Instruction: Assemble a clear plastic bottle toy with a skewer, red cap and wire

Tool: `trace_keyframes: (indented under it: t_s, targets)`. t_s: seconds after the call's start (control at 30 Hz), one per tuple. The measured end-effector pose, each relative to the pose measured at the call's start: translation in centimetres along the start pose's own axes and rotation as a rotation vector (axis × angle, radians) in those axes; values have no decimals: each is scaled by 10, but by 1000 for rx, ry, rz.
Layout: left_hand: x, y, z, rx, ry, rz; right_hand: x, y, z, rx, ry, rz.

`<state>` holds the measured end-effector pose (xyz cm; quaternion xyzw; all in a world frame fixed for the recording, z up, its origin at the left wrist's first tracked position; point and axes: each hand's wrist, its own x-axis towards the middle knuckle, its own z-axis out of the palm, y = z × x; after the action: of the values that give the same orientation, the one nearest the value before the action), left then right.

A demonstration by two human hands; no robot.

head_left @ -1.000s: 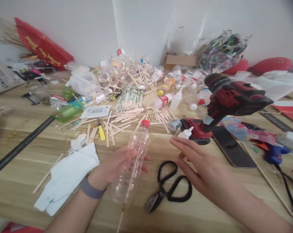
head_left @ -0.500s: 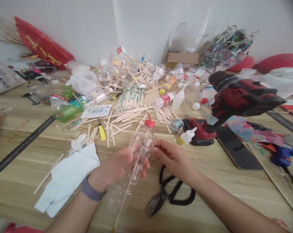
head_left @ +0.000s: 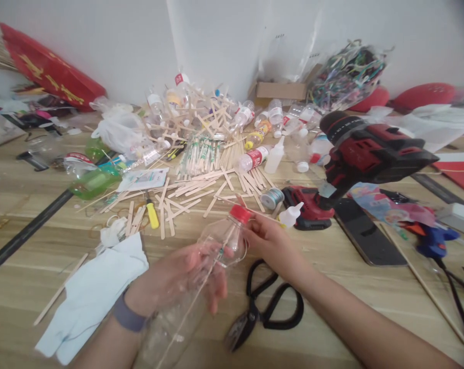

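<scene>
A clear plastic bottle (head_left: 232, 238) with a red cap lies tilted before me, its base toward my body. My left hand (head_left: 201, 271) holds it from beneath, fingers partly curled and seen through the plastic. A thin wooden stick (head_left: 191, 307) runs lengthwise along the bottle. Close to the neck, my right hand (head_left: 268, 238) pinches a thin band (head_left: 246, 251) that loops out from the bottle; whether it is rubber or string I cannot tell. Black-handled scissors (head_left: 262, 312) lie on the table below my right hand.
Craft sticks (head_left: 189, 192) and small bottles fill the back. A red cordless drill (head_left: 370, 159) stands at right beside a phone (head_left: 370, 233), a glue bottle (head_left: 291, 215) and a blue glue gun (head_left: 434, 243). White cloth (head_left: 97, 292) and a yellow-handled screwdriver (head_left: 152, 215) lie left.
The bottle's capped end has come lower and nearer, and my right hand has moved closer to its neck. The view has shifted slightly to the right.
</scene>
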<state>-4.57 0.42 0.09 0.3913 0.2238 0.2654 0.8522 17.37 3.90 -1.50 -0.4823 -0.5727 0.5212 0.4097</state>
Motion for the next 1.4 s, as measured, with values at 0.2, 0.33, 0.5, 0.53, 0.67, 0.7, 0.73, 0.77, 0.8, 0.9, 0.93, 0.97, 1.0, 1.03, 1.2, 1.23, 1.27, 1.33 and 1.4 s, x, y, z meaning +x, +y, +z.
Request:
trace_keyframes:
  t_s: [0.2,0.33,0.5,0.53,0.67,0.7,0.73,0.77,0.8,0.9,0.93,0.97,1.0,1.03,1.2,1.23,1.27,1.33,1.4]
  targets:
    - [-6,15,-8,283,173,111,-1,-8,-9,120,181,-12]
    - [-10,15,-12,302,165,92,-3,-15,-9,281,235,8]
    - [-16,16,-10,309,224,36,-5,-27,-9,500,292,9]
    - [-17,17,-8,298,228,31,-6,-30,-9,533,300,7]
    - [-20,21,-3,242,169,21,-8,-38,-11,616,278,69]
    - [-20,21,-3,218,159,22,-9,-38,-11,622,268,85]
    - [-21,20,-5,198,149,28,-9,-39,-11,623,262,95]
    - [-22,19,-7,187,141,29,-10,-39,-11,622,260,101]
    - [-23,17,-10,182,139,34,-10,-39,-11,623,261,103]
    - [-25,14,-16,167,126,75,-11,-39,-11,647,286,77]
    - [-25,13,-17,150,120,89,-11,-40,-12,657,301,63]
    - [-25,13,-17,135,115,100,-11,-40,-12,667,315,49]
    - [-25,12,-17,128,106,111,-10,-40,-13,676,327,39]
    - [-25,12,-16,127,100,115,-10,-41,-13,685,338,33]
    - [-22,13,-12,141,119,141,-9,-42,-15,750,361,37]
    - [-22,14,-12,135,118,141,-9,-41,-15,763,362,38]
    - [-22,14,-13,128,117,149,-9,-41,-15,772,364,35]
    - [-21,14,-15,115,117,186,-9,-41,-16,778,370,19]
    - [-21,13,-20,100,149,195,-9,-41,-17,776,370,0]
